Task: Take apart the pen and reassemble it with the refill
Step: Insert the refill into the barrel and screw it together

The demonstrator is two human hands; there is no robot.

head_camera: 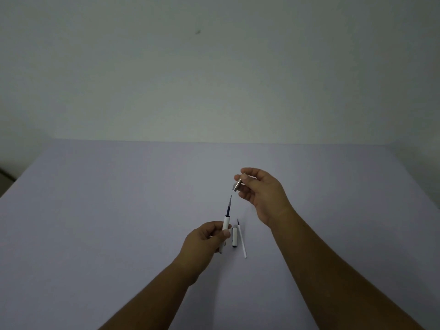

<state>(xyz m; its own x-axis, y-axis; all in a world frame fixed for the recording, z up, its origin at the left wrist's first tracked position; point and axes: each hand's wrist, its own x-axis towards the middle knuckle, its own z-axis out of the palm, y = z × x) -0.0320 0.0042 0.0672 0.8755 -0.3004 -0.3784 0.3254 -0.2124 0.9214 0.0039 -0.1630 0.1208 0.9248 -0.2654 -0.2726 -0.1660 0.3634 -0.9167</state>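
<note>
Left hand (206, 236): closed around white pen barrel (225, 228), thumb + fingers wrapped on its lower/mid part, held above table, tilted slightly right of upright. Barrel's bottom end pokes out under the hand.
Refill in barrel (229, 207): dark ink tube w/ thin metal tip sticking out of barrel's top, tip pointing up and away from the person, toward right hand.
Right hand (258, 189): raised above table, farther from the person than left hand, pinching small silver tip cone (238, 184) btw thumb and forefinger; other fingers curled loosely underneath.
Tip cone: wide open end faces down-left toward refill tip; not touching it, small gap btw them. Roughly in line w/ the refill axis.
Pen cap (234, 236): white w/ dark end, lying flat on table just right of left hand, apart from barrel.
Spare refill (242, 239): thin white tube w/ dark pointed tip, lying on table just right of cap, near-parallel to it, tip pointing away from the person. Touching cap or not: can't tell.
Table (119, 210): plain pale lilac surface, dim light.
Wall (214, 67): plain, grey-white, behind table.
Forearms: both bare, coming in from bottom edge.
</note>
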